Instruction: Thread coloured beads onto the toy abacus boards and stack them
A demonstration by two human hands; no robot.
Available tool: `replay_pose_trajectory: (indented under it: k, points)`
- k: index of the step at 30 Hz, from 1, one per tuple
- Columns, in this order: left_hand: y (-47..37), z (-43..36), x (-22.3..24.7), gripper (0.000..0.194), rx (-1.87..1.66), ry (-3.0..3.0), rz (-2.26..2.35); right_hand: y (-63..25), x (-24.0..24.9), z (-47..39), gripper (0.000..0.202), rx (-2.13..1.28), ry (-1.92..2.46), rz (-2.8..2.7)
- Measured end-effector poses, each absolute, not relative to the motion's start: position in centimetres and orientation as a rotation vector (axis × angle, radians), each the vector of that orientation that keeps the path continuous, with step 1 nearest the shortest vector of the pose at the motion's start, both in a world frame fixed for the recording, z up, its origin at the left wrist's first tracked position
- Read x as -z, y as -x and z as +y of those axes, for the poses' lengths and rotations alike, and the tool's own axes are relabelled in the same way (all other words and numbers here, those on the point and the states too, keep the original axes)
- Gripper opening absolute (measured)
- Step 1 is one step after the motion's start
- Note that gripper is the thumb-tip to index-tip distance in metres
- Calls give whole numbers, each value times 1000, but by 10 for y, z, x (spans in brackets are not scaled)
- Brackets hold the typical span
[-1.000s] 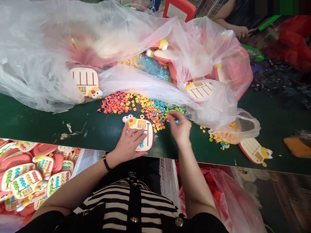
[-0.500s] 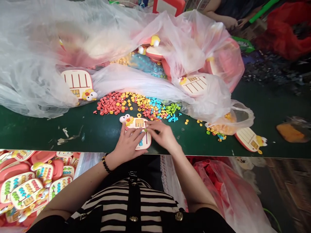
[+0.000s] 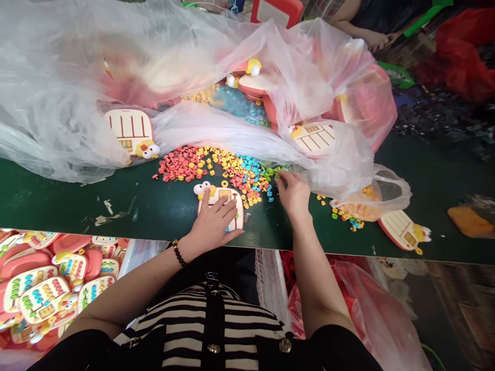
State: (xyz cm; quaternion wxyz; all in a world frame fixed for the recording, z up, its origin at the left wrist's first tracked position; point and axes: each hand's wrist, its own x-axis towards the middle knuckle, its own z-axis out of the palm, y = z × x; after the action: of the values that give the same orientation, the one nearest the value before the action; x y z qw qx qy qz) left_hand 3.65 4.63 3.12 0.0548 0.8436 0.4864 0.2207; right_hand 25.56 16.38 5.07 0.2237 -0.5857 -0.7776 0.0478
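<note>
My left hand (image 3: 212, 219) lies across a cream toy board (image 3: 238, 206) with a red rim and a goggle-eyed yellow duck head. Its fingers are spread over the face, and the thumb presses the lower edge, holding the board on the table. Slots and part of the board are covered by the hand. To the right, my right hand (image 3: 296, 196) has its fingertips pinched at the green pieces (image 3: 271, 170); a small green bit shows at the tips. Red pieces (image 3: 181, 164), yellow pieces (image 3: 231, 166) and blue pieces (image 3: 249, 165) lie heaped beyond the board.
Clear plastic sheeting (image 3: 216, 123) covers the back of the green table (image 3: 162, 206). More boards lie at left (image 3: 129, 126) and right (image 3: 400, 229). A bag of orange pieces (image 3: 358, 198) sits right. Filled boards (image 3: 42, 299) are piled lower left. A co-worker's hands (image 3: 379, 40) show at the back.
My right hand has left the board and moved right and away to the green pieces. My left hand stays on the board, its fingers spread wider. The whole view has shifted slightly.
</note>
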Motion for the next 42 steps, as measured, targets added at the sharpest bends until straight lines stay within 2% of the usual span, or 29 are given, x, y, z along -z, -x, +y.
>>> replay_pose_trajectory:
  k: [4, 8, 12, 15, 17, 20, 23, 36, 42]
  points:
    - [-36, 46, -32, 33, -686, -2563, 1477, -218, -45, 138, 24, -368, 1311, -2229]
    - [-36, 47, -32, 31, -718, -2527, 1510, -189, -27, 118, 31, -369, 1225, -2343]
    - [-38, 47, -31, 45, -795, -2481, 1555, -197, -31, 104, 34, -401, 1134, -2451]
    - [-38, 47, -31, 57, -791, -2476, 1567, -216, -45, 104, 32, -556, 1009, -2464]
    - [-38, 47, -32, 59, -724, -2495, 1557, -230, -51, 116, 30, -548, 1128, -2296]
    - [-37, 47, -34, 51, -610, -2551, 1527, -246, -50, 149, 26, -366, 1552, -1951]
    - [-37, 48, -35, 42, -583, -2587, 1528, -251, -43, 180, 17, -411, 1763, -1951]
    - [-37, 50, -36, 42, -604, -2620, 1529, -253, -39, 190, 19, -410, 1635, -2184]
    - [-37, 50, -37, 44, -591, -2623, 1544, -247, -44, 187, 20, -239, 1612, -2032]
